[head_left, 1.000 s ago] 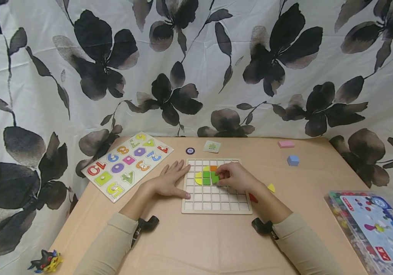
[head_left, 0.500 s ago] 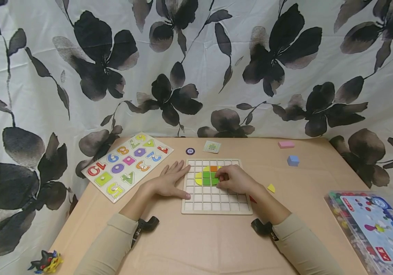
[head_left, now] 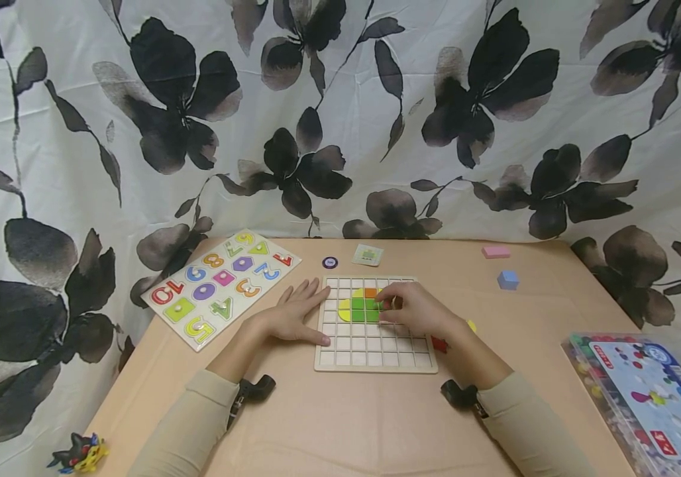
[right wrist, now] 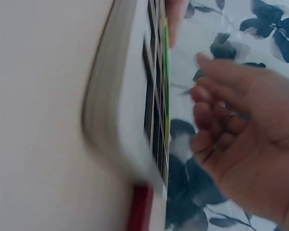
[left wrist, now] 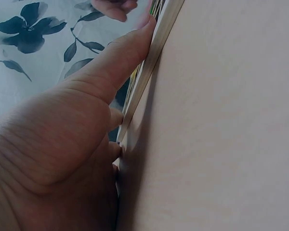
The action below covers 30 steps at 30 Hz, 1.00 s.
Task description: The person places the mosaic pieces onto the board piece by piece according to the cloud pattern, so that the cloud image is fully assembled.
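**Green tile now seated; your right hand lifts off the grid**

A second ago your right hand (head_left: 415,310) was pinching a green piece at the right edge of the coloured cluster; that piece now lies flush among the green tiles (head_left: 366,309) in the upper middle of the grid board (head_left: 375,354), at the centre of the frame; your fingers have slid to the right of the cluster, loosely curled over the board, and I cannot tell whether they hold anything; judged from this, the placement looks finished. The yellow half-round (head_left: 344,309) on the cluster's left and the orange tile (head_left: 370,292) above it sit as they did. Your left hand (head_left: 293,315) has not moved; it lies flat with straight fingers, thumb pressed along the board's left edge, as the left wrist view confirms.

Just right of the board, a red piece (head_left: 439,344) peeks out by your right wrist and a yellow piece (head_left: 471,325) is half hidden behind the hand; your own forearm covers them. Further out: the number puzzle (head_left: 221,283) at left; a small round token (head_left: 330,262) and a card (head_left: 367,254) above the board; a pink block (head_left: 496,251) and a blue cube (head_left: 508,279) at upper right; a clear plastic box (head_left: 644,397) at lower right; a small toy figure (head_left: 80,453) at lower left.
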### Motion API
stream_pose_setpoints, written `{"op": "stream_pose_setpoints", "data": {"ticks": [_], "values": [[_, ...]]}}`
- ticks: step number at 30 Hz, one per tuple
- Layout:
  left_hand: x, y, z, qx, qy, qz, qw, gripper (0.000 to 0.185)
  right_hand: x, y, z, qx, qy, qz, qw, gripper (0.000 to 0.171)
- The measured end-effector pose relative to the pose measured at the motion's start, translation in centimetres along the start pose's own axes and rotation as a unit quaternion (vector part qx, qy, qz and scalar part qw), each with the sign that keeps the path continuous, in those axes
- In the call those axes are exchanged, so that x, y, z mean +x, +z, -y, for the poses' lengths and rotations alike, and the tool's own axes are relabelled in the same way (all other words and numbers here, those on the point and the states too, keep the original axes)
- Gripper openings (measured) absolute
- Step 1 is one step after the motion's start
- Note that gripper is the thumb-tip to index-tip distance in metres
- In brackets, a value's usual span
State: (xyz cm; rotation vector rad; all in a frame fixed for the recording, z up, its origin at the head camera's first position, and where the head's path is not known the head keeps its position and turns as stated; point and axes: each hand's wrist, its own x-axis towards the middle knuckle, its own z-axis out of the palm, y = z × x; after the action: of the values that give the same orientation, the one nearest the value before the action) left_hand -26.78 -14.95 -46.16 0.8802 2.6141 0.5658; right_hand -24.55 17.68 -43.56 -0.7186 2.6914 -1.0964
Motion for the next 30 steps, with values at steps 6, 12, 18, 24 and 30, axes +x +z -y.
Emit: {"op": "stream_pose_setpoints", "data": {"ticks": [6, 12, 18, 24, 30], "values": [[0.0, -0.1, -0.1, 0.009, -0.004, 0.004, 0.9999, 0.121, -1.8, -2.9, -0.2, 0.007, -0.001, -0.032, 0.999, 0.036], [-0.1, -0.1, -0.1, 0.013, -0.004, 0.002, 0.9999, 0.12, -3.7, -5.5, -1.7, -0.014, 0.004, -0.053, 0.998, 0.034], [-0.1, 0.0, -0.2, 0.012, -0.005, 0.002, 0.9999, 0.12, -5.0, -7.7, -3.5, -0.02, 0.005, -0.056, 0.998, 0.036], [-0.1, -0.1, -0.2, 0.009, -0.008, 0.002, 0.9999, 0.12, -5.8, -9.0, -4.5, -0.001, 0.016, -0.017, 1.0, 0.034], [-0.1, -0.1, -0.2, 0.009, -0.01, 0.002, 0.9999, 0.12, -6.3, -9.2, -5.2, 0.035, 0.042, 0.085, 0.995, 0.034]]}}
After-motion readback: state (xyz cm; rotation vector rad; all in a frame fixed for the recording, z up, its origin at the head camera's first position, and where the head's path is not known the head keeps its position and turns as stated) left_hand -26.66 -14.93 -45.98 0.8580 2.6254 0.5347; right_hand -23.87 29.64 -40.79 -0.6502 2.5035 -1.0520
